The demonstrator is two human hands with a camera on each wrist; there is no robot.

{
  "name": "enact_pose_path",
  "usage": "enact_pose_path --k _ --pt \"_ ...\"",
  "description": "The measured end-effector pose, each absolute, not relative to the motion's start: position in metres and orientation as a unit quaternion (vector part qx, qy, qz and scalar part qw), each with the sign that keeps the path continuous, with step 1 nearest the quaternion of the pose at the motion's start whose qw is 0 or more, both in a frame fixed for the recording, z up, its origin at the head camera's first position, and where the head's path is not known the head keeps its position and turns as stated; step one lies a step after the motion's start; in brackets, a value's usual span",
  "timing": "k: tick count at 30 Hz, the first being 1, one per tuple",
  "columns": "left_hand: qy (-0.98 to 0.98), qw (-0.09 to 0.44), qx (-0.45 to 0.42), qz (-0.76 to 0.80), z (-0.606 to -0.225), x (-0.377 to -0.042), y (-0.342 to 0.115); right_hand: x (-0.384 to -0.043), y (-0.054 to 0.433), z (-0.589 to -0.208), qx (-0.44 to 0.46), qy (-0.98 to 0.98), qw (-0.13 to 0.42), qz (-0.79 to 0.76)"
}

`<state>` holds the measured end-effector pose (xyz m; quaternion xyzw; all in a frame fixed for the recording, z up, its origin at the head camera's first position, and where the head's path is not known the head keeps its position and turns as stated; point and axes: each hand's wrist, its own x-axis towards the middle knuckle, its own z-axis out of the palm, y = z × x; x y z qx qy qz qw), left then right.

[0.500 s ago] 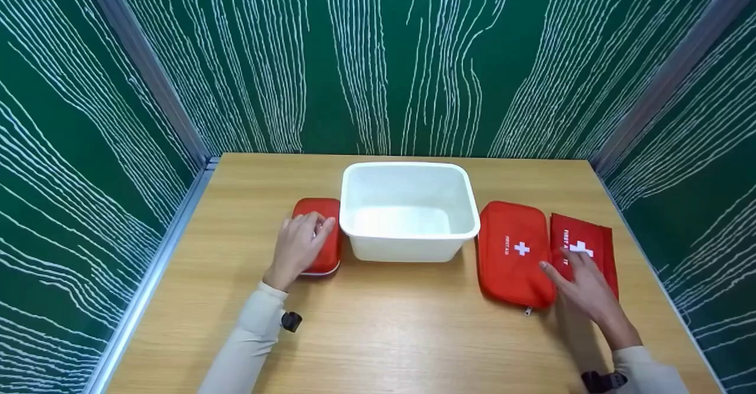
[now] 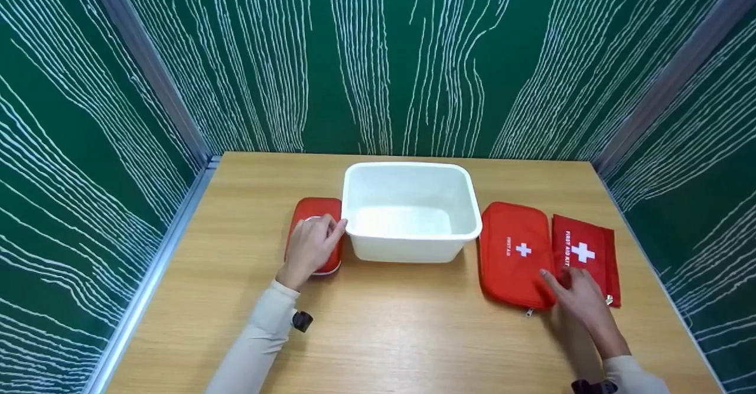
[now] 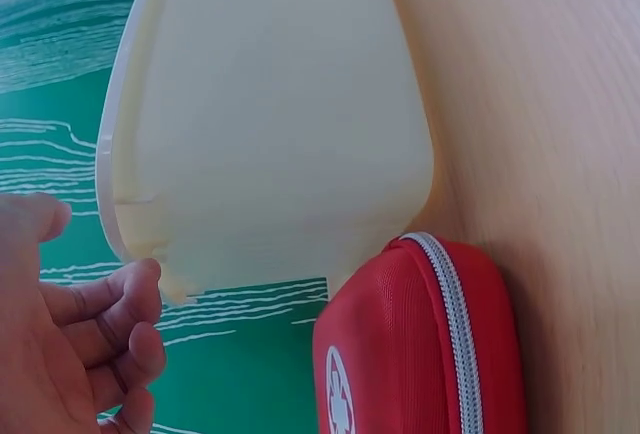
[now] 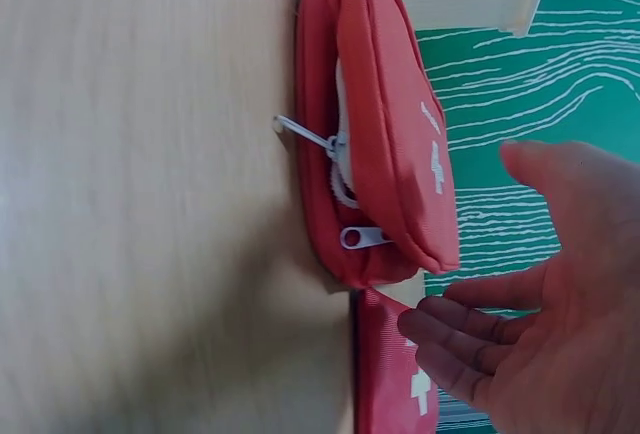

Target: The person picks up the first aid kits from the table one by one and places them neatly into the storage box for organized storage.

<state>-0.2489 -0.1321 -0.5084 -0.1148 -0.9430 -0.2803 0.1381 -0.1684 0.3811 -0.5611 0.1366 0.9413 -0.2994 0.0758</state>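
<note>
My left hand (image 2: 310,251) hovers over a small red zip case (image 2: 316,207), its fingers loosely bent and holding nothing. In the left wrist view that case (image 3: 400,344), with a silver zip and a white emblem, stands apart from the fingers. The thumb overlaps the left rim of a white plastic tub (image 2: 407,249) in the head view. Over on the right, my right hand (image 2: 585,304) is held in the air with relaxed fingers. Below it lie a red first aid case (image 2: 512,222) with zip pulls (image 4: 365,238) and a flatter red first aid kit pouch (image 2: 599,243).
The tub stands mid-table between the small case and the two right-hand items, with nothing inside. Green panels (image 2: 401,63) with white lines enclose the wooden table (image 2: 401,329) at the back and sides, joined by metal posts (image 2: 150,63).
My left hand has shifted slightly right, toward the tub. The right hand has drawn back toward me, uncovering more of the flat pouch's lettering and white cross.
</note>
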Motion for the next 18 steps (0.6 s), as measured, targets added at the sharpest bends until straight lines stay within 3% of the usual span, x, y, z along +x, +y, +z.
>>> enact_pose_path --k 8,18 --pt "-0.942 0.135 -0.118 -0.285 -0.510 -0.249 -0.128 -0.167 0.379 -0.570 0.191 0.919 0.114 -0.325" --pt "-0.942 0.125 -0.110 -0.292 -0.512 -0.250 -0.123 -0.165 0.371 -0.580 0.226 0.909 0.100 -0.335"
